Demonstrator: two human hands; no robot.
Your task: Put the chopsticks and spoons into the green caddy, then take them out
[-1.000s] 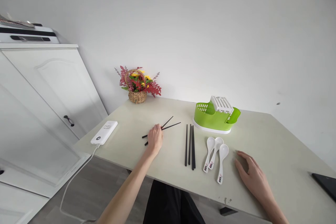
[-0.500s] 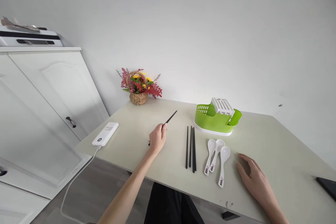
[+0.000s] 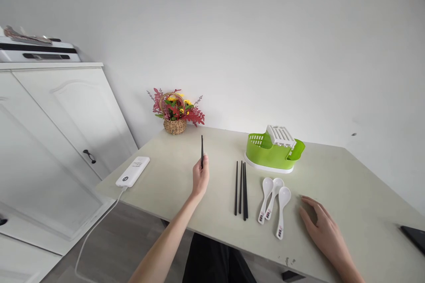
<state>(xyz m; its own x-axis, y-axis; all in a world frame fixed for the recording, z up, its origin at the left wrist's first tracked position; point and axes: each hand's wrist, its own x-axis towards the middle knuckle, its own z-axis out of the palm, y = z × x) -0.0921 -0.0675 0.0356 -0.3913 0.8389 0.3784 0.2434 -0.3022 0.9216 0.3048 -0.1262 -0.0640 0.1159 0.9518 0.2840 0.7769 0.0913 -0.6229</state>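
My left hand [image 3: 201,177] is closed around a black chopstick [image 3: 202,146] that points up and away from me over the left half of the table. I cannot tell whether a second one lies behind it. Several more black chopsticks [image 3: 241,190] lie side by side on the tabletop to its right. Beside them are three white spoons [image 3: 281,212], bowls pointing away from me. My right hand [image 3: 320,227] rests on the table right of the spoons, fingers loosely apart and holding nothing. Behind the spoons stands a green caddy [image 3: 270,157] with a white slotted top and white base.
A wicker basket of flowers [image 3: 175,126] stands at the back left of the table [image 3: 332,172], near the wall. At the left edge lies a white power bank [image 3: 133,171] with a cable [image 3: 96,223] hanging down. A dark flat object [image 3: 413,236] lies at far right.
My left hand has turned, swinging the chopstick from a slant to the right to nearly upright in view. My right hand has stayed in place.
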